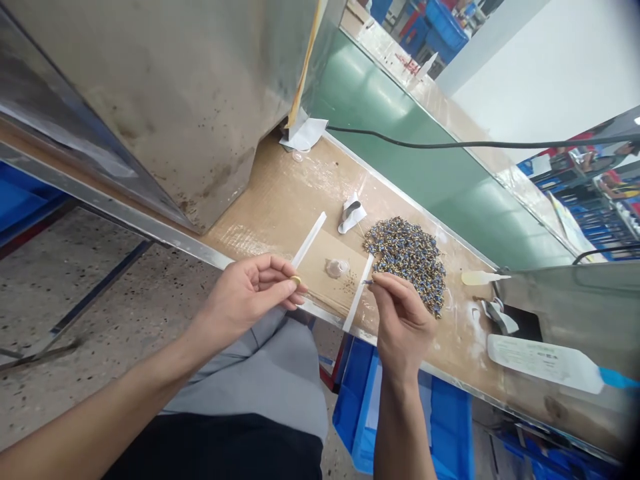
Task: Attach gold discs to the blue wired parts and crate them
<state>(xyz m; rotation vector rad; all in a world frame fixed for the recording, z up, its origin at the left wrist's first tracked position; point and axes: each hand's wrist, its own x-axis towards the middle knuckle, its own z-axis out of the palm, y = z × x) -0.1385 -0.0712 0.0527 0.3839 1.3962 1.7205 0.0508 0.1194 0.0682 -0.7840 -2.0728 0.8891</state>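
Note:
Between the thumb and fingers of my left hand (260, 288) is a small round brass-coloured piece (297, 280), held over the bench's front edge. My right hand (404, 310) pinches a tiny blue-tipped part (369, 282) beside a large pile of small blue and gold parts (407, 257). A small clear cup (337, 268) sits on a cardboard piece (320, 257) between the hands, with tiny specks (350, 283) scattered next to it. Behind it lies a crumpled white wrapper with something dark (352, 212).
A large metal housing (165, 100) rises at the left. To the right lie a white bottle with a blue cap (545, 363) and a small bottle of yellowish liquid (483, 277). A black cable (425, 145) crosses the green panel (400, 133). Blue bins (450, 427) stand below the bench.

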